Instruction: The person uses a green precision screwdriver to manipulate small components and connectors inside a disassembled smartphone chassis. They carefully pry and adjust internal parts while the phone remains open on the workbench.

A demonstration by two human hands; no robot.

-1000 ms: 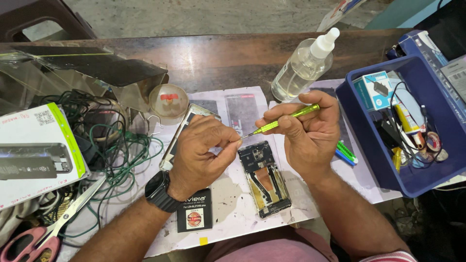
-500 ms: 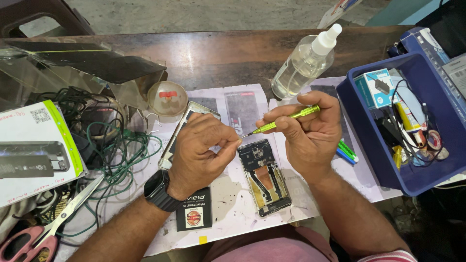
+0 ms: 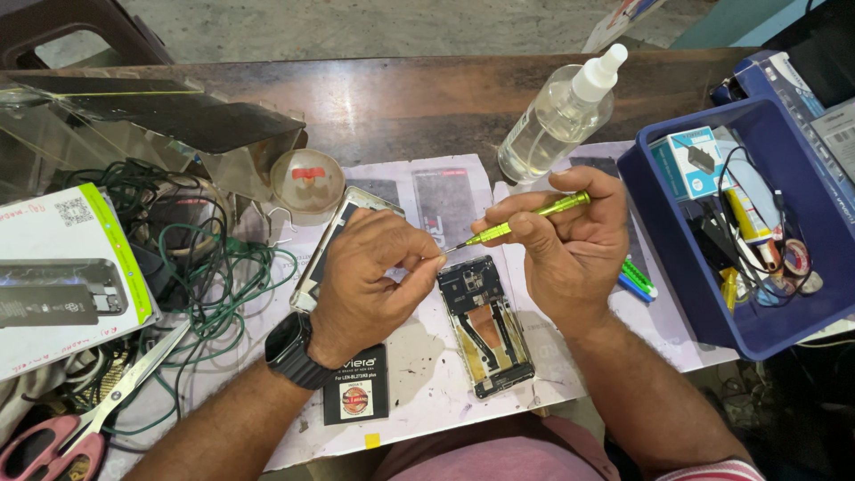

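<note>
My right hand point(image 3: 570, 245) grips a thin yellow-green screwdriver point(image 3: 525, 219), its tip pointing left at the fingertips of my left hand point(image 3: 370, 276). My left hand's thumb and fingers are pinched together at the tip; whatever small thing they pinch is too tiny to see. A black watch point(image 3: 292, 349) sits on the left wrist. Just below both hands lies an opened phone point(image 3: 485, 325) with its insides exposed, on white paper point(image 3: 427, 392). A phone back cover point(image 3: 325, 254) lies partly under my left hand.
A clear spray bottle point(image 3: 557, 116) stands behind my hands. A blue bin point(image 3: 766, 334) of tools and cables is at the right. Tangled green wires point(image 3: 205, 276), a white box point(image 3: 62, 276) and pink-handled scissors point(image 3: 71, 428) fill the left. A black battery point(image 3: 356, 383) lies near my left wrist.
Both hands stay almost still. The left fingertips have closed in slightly on the screwdriver tip.
</note>
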